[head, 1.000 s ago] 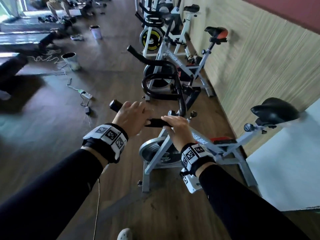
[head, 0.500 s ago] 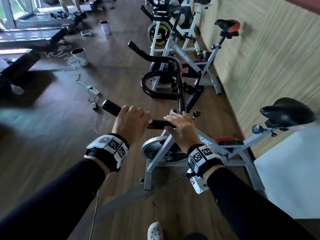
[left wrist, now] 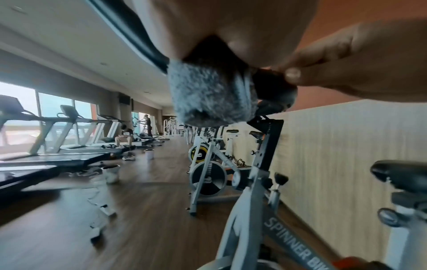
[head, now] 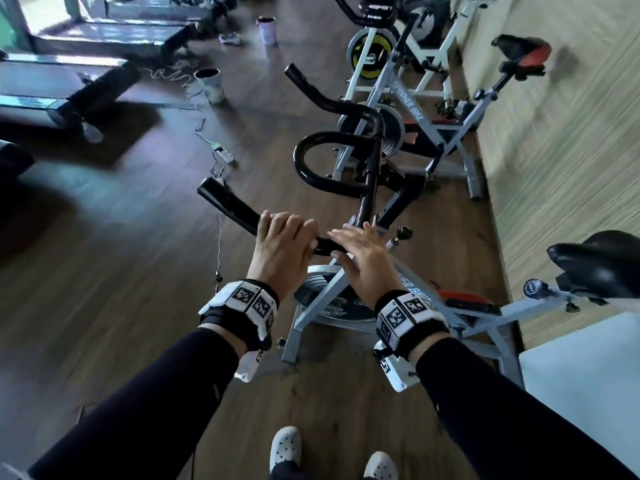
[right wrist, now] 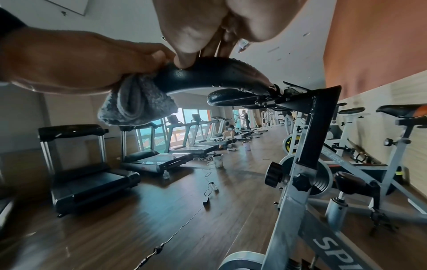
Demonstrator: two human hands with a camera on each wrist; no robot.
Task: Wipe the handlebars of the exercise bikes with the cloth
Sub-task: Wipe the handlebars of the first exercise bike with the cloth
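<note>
The nearest exercise bike's black handlebar [head: 227, 204] runs from a free left end to the stem, with a loop [head: 311, 161] ahead. My left hand [head: 284, 237] grips the bar with a grey cloth [left wrist: 208, 95] wrapped around it; the cloth [right wrist: 136, 104] hangs below the fist [right wrist: 69, 60]. The cloth is hidden under the hand in the head view. My right hand [head: 356, 244] rests on the bar [right wrist: 219, 73] just right of the left hand, fingers fairly straight over the top and thumb touching the bar.
The bike's saddle [head: 602, 265] is at the right, close to the striped wall [head: 554, 168]. More spin bikes [head: 408, 109] stand ahead. Treadmills [head: 69, 95] line the left. Buckets [head: 209, 84], a power strip [head: 223, 154] and cables lie on the wooden floor.
My left hand slid with the cloth along the bar toward the stem, baring more of the bar's left end. The right hand's fingers have straightened. The view shifted back.
</note>
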